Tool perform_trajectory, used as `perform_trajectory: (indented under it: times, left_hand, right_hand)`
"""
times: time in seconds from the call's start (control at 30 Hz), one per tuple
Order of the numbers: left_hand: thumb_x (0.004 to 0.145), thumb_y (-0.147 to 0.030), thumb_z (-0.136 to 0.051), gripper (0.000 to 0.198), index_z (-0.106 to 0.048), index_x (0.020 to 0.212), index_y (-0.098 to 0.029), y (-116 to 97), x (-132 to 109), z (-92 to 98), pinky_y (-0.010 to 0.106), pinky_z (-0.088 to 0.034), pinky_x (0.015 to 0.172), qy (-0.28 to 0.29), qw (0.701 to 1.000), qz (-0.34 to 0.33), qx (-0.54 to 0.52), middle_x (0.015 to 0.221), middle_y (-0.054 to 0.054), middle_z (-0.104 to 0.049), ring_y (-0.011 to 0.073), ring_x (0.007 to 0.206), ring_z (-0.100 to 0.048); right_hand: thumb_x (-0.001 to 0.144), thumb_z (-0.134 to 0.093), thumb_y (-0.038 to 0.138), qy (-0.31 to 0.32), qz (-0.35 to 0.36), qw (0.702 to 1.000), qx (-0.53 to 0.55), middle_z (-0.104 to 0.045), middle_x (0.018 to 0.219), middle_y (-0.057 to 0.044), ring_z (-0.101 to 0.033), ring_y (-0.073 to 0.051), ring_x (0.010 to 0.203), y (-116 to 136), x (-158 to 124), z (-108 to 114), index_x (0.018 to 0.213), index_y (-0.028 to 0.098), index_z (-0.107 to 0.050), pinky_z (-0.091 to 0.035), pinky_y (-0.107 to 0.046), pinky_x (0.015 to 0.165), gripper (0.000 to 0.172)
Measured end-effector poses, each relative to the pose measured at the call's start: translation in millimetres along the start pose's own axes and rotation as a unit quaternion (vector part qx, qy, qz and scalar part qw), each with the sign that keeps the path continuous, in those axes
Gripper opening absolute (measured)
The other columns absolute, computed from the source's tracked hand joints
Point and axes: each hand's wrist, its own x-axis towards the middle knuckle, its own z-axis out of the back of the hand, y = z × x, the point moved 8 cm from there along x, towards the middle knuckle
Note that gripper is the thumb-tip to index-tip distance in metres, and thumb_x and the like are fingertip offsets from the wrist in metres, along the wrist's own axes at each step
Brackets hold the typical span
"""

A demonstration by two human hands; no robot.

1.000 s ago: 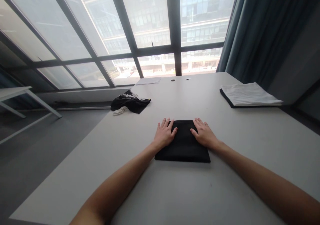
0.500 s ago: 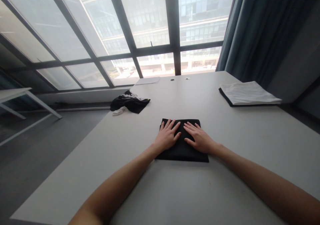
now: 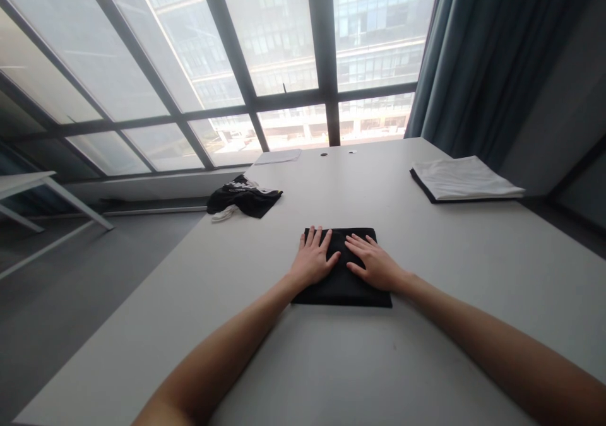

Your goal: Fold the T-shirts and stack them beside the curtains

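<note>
Left grip (image 3: 311,260), right grip (image 3: 375,267) atop cloth (image 3: 345,292); near edge crosswise, long axis unclear.

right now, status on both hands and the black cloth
Left hand, right hand: palms down, fingers spread. Black cloth flat beneath them. Crumpled clothing lies apart.

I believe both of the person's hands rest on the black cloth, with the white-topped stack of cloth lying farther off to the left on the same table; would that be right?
Not quite: the head view shows the white-topped stack of cloth farther off to the right. The left hand and right hand do rest on the black cloth, on the same table.
</note>
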Motion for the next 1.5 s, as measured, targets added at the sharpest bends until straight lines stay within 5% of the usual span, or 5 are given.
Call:
perform_trajectory:
  times: [0.43,0.67,0.8,1.3,1.5]
  left_hand:
    - [0.100,-0.061,-0.038,0.074,-0.030,0.160,-0.019,5,5,-6.7,0.054,-0.015,0.123,0.000,1.000,-0.005,-0.008,0.166,0.016,-0.023,0.0354,0.154,-0.012]
    - [0.100,-0.058,-0.041,0.070,-0.035,0.158,-0.019,5,5,-5.4,0.053,-0.016,0.122,-0.014,1.000,-0.001,-0.007,0.164,0.016,-0.027,0.0354,0.153,-0.016]
    - [0.100,-0.054,-0.042,0.068,-0.035,0.158,-0.019,5,5,-4.7,0.053,-0.017,0.122,-0.018,1.000,-0.004,-0.013,0.164,0.015,-0.028,0.0351,0.154,-0.017]
    - [0.098,-0.052,-0.047,0.068,-0.038,0.156,-0.017,1,11,-1.9,0.054,-0.014,0.122,-0.022,0.998,0.001,-0.061,0.164,0.017,-0.028,0.0350,0.154,-0.016]
    - [0.095,-0.047,-0.055,0.064,-0.047,0.150,-0.017,-26,46,-9.3,0.055,-0.013,0.123,-0.029,0.987,-0.005,-0.156,0.161,0.017,-0.034,0.0350,0.153,-0.018]
  right_hand:
    - [0.096,-0.052,0.042,-0.003,-0.004,1.000,-0.006,-0.039,0.159,-0.012,-0.029,-0.026,0.151,-1,1,1,0.151,0.017,-0.046,-0.021,-0.052,0.123,0.060]
    - [0.099,-0.044,0.025,-0.072,0.000,0.991,-0.111,-0.047,0.154,-0.017,-0.035,-0.029,0.147,35,-11,20,0.144,0.011,-0.054,-0.021,-0.051,0.122,0.048]
    - [0.099,-0.044,0.032,-0.058,-0.013,0.994,-0.091,-0.037,0.160,-0.016,-0.030,-0.028,0.150,49,-16,6,0.152,0.012,-0.044,-0.024,-0.049,0.122,0.056]
    - [0.099,-0.044,0.039,-0.020,-0.046,0.996,-0.075,-0.031,0.163,-0.014,-0.027,-0.027,0.151,31,-17,-7,0.155,0.013,-0.038,-0.021,-0.047,0.123,0.063]
    - [0.098,-0.045,0.037,-0.030,-0.058,0.994,-0.082,-0.033,0.161,-0.015,-0.030,-0.028,0.150,0,-30,12,0.154,0.012,-0.040,-0.023,-0.048,0.122,0.062]
